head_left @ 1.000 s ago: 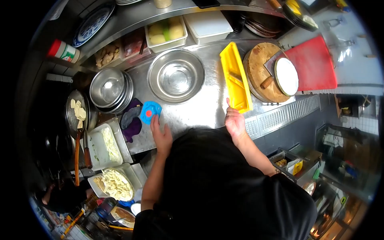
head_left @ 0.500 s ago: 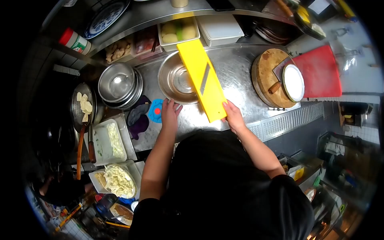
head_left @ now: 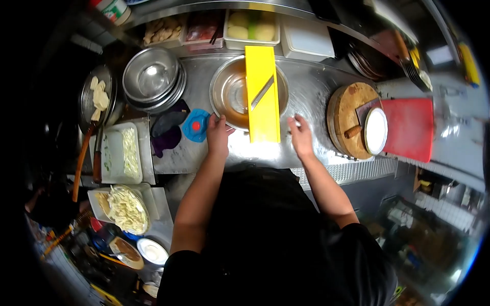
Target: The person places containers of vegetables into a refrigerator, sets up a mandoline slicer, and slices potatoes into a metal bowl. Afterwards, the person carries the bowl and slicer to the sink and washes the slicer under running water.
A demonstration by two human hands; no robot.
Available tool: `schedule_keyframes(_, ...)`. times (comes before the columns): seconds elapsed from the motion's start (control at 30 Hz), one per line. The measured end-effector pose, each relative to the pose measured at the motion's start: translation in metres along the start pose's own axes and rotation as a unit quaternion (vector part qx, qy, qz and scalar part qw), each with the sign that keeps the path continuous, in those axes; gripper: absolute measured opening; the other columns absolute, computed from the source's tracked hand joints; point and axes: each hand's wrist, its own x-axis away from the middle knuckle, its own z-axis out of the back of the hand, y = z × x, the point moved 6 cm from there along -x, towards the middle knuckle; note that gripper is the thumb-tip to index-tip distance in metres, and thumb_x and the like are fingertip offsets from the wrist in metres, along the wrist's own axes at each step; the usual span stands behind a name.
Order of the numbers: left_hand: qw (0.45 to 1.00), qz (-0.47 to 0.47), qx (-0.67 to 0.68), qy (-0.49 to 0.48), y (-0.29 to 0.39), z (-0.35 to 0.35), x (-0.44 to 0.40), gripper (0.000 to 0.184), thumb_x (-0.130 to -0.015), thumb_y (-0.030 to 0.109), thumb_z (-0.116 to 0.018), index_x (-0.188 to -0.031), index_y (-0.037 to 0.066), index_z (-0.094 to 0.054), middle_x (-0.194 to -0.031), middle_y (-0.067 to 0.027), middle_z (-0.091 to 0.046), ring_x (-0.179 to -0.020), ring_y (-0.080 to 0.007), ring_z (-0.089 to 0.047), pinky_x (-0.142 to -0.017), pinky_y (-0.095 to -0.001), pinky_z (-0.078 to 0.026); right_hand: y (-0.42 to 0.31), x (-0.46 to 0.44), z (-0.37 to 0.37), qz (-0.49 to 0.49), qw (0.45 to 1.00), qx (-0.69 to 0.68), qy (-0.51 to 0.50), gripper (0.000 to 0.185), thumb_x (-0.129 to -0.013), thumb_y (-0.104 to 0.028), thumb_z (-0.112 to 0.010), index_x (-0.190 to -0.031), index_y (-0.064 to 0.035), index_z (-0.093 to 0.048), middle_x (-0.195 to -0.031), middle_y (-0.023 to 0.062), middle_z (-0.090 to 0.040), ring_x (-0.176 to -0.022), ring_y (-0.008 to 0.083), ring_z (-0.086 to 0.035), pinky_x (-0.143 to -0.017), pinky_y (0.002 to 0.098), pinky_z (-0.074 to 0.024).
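A yellow mandoline slicer (head_left: 263, 127) with a slanted metal blade rests across the right side of a steel mixing bowl (head_left: 218, 92). My left hand (head_left: 218, 136) is at the bowl's lower left rim, its fingers apart; whether they press on the rim I cannot tell. To the right of the slicer, my right hand (head_left: 301, 136) is held over the counter with fingers spread and nothing in it. Beside my left hand lies a blue plastic piece with a red centre (head_left: 196, 125), with a dark purple cloth or glove (head_left: 167, 137) further left.
Stacked steel bowls (head_left: 149, 76) stand at the left, above a tray of shredded vegetable (head_left: 129, 153). On the right are a round wooden chopping block (head_left: 343, 102) with a cleaver and white lid, and a red board (head_left: 408, 127). Food containers (head_left: 252, 43) line the back under a shelf.
My right hand has let go of the slicer and moved off to its right. The slicer has turned from slanted to nearly straight and now lies over the bowl. My left hand stays by the rim.
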Motion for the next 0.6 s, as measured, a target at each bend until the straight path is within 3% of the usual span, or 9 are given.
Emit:
schedule_keyframes(0.03,0.999,-0.026,-0.033,0.024,-0.001,0.006,0.001,0.047,-0.102,0.017,-0.056,-0.143,0.001,-0.041,-0.131,-0.0197,-0.056,-0.110,-0.0314,-0.065,-0.089,-0.0425,-0.057,-0.017,-0.010,0.014,0.070,0.996,0.057,0.023,0.057,-0.097,-0.033,-0.067,-0.139,0.0035,-0.052,-0.130,0.0207,-0.060,-0.108,0.0238,-0.064,-0.088,0.0328,-0.0537)
schedule_keyframes(0.1,0.952,-0.196,-0.220,0.079,0.021,0.018,0.024,0.055,-0.097,0.017,-0.061,-0.145,0.000,-0.040,-0.138,-0.0237,-0.050,-0.120,-0.0367,-0.057,-0.097,-0.0471,-0.051,-0.061,-0.027,0.030,0.166,0.981,0.086,0.049,0.052,-0.096,-0.027,-0.069,-0.136,0.0036,-0.054,-0.131,0.0200,-0.061,-0.108,0.0247,-0.065,-0.088,0.0346,-0.0543)
schedule_keyframes(0.13,0.905,-0.274,-0.310,0.102,0.031,0.022,0.038,0.059,-0.095,0.016,-0.064,-0.146,0.000,-0.040,-0.141,-0.0257,-0.047,-0.125,-0.0394,-0.054,-0.101,-0.0494,-0.048,-0.076,-0.043,0.034,0.194,0.976,0.088,0.048,0.050,-0.096,-0.025,-0.069,-0.134,0.0036,-0.056,-0.132,0.0196,-0.061,-0.109,0.0253,-0.066,-0.088,0.0351,-0.0543)
schedule_keyframes(0.2,0.749,-0.423,-0.490,0.141,0.041,0.031,0.059,0.069,-0.088,0.014,-0.069,-0.148,-0.001,-0.039,-0.149,-0.0307,-0.036,-0.137,-0.0484,-0.038,-0.113,-0.0573,-0.033,-0.115,-0.076,0.031,0.306,0.935,0.177,0.043,0.047,-0.094,-0.023,-0.070,-0.131,0.0036,-0.058,-0.130,0.0206,-0.062,-0.109,0.0285,-0.067,-0.089,0.0366,-0.0543)
schedule_keyframes(0.23,0.745,-0.406,-0.513,0.132,0.037,0.039,0.058,0.073,-0.086,0.016,-0.069,-0.149,-0.002,-0.037,-0.152,-0.0328,-0.031,-0.142,-0.0529,-0.026,-0.117,-0.0612,-0.023,-0.135,-0.094,0.024,0.362,0.906,0.219,0.038,0.046,-0.093,-0.022,-0.071,-0.129,0.0035,-0.059,-0.129,0.0211,-0.063,-0.109,0.0301,-0.067,-0.090,0.0373,-0.0544)
schedule_keyframes(0.37,0.681,-0.342,-0.627,0.161,0.008,0.064,0.040,0.075,-0.090,0.027,-0.066,-0.150,-0.003,-0.035,-0.155,-0.0353,-0.024,-0.143,-0.0549,-0.023,-0.117,-0.0647,-0.020,-0.198,-0.174,-0.033,0.504,0.792,0.342,0.040,0.038,-0.090,-0.016,-0.070,-0.122,0.0035,-0.063,-0.122,0.0252,-0.064,-0.109,0.0412,-0.064,-0.093,0.0421,-0.0533)
schedule_keyframes(0.43,0.690,-0.346,-0.615,0.158,-0.004,0.068,0.033,0.074,-0.091,0.028,-0.066,-0.150,-0.003,-0.035,-0.155,-0.0356,-0.025,-0.143,-0.0551,-0.023,-0.117,-0.0648,-0.020,-0.217,-0.226,-0.069,0.494,0.781,0.382,-0.011,0.044,-0.088,-0.024,-0.071,-0.120,0.0053,-0.064,-0.122,0.0268,-0.064,-0.108,0.0432,-0.063,-0.095,0.0456,-0.0515)
schedule_keyframes(0.53,0.690,-0.350,-0.610,0.171,-0.011,0.070,0.025,0.072,-0.092,0.028,-0.065,-0.149,-0.003,-0.036,-0.154,-0.0360,-0.027,-0.142,-0.0554,-0.025,-0.116,-0.0646,-0.023,-0.242,-0.276,-0.122,0.271,0.706,0.641,-0.129,0.062,-0.090,-0.043,-0.068,-0.133,0.0004,-0.056,-0.131,0.0246,-0.060,-0.118,0.0396,-0.060,-0.100,0.0423,-0.0494)
schedule_keyframes(0.6,0.692,-0.351,-0.605,0.178,-0.009,0.069,0.026,0.072,-0.092,0.028,-0.066,-0.149,-0.003,-0.036,-0.154,-0.0362,-0.027,-0.142,-0.0555,-0.027,-0.115,-0.0645,-0.024,-0.229,-0.324,-0.147,0.287,0.681,0.655,-0.157,0.069,-0.090,-0.050,-0.067,-0.139,-0.0038,-0.053,-0.139,0.0235,-0.055,-0.128,0.0372,-0.054,-0.106,0.0419,-0.0448)
